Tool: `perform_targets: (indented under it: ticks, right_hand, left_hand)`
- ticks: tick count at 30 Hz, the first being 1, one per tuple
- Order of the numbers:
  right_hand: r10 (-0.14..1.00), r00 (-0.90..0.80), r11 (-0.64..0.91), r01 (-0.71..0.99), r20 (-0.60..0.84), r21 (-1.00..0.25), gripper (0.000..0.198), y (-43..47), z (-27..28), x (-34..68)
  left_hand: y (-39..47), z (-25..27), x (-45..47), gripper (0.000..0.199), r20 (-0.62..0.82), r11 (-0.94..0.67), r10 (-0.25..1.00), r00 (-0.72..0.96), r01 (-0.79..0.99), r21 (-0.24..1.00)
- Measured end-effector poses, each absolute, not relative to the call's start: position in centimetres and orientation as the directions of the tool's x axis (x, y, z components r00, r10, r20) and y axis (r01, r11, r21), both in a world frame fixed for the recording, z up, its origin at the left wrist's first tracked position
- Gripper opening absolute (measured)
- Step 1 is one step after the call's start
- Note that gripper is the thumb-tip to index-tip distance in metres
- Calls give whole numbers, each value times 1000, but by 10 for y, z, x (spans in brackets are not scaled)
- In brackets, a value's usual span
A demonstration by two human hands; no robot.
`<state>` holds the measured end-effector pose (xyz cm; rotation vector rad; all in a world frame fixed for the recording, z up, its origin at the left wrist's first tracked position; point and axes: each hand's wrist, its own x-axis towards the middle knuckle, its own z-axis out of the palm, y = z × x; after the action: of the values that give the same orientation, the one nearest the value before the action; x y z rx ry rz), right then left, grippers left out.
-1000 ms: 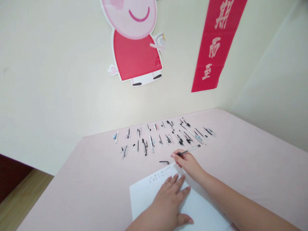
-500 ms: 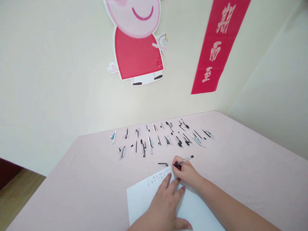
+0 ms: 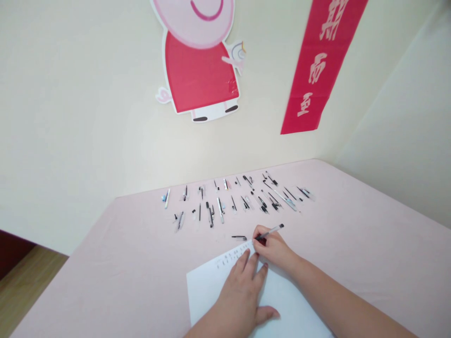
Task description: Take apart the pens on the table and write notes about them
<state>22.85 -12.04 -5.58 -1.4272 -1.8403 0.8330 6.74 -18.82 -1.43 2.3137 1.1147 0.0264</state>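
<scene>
A white sheet of paper (image 3: pixel 207 291) lies at a slant on the pink-covered table, with short lines of handwriting (image 3: pixel 230 257) near its top edge. My left hand (image 3: pixel 243 291) rests flat on the sheet, fingers spread, just below the writing. At the top edge of the paper, my right hand (image 3: pixel 273 249) grips a clear-barrelled pen (image 3: pixel 271 231) with a black end. The pen slants up to the right, and its tip is hidden by my fingers. A black pen cap with a clip (image 3: pixel 239 237) lies just beyond the paper, left of my right hand.
Several pens, refills, caps and other pen parts (image 3: pixel 210 216) are spread in rows across the far half of the table (image 3: pixel 105 272). Behind stands a pale wall with a pink pig cutout (image 3: pixel 200 70) and a red banner (image 3: pixel 317 70). Wooden floor (image 3: pixel 31 277) shows at left.
The view has tilted down slightly, so the wall decorations sit higher in the picture. My left hand's fingers have shifted a little on the paper; my right hand still grips the pen.
</scene>
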Motion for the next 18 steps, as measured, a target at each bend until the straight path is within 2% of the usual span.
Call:
perform_targets:
  ticks: [4, 18]
  right_hand:
    - [971, -206, 215, 558, 118, -802, 5, -120, -57, 228]
    - [971, -221, 215, 615, 96, -759, 7, -121, -54, 226]
  left_hand:
    - [-189, -25, 69, 89, -218, -463, 763, 609, 750, 472]
    - [-189, -16, 66, 87, -207, -460, 768, 606, 748, 479]
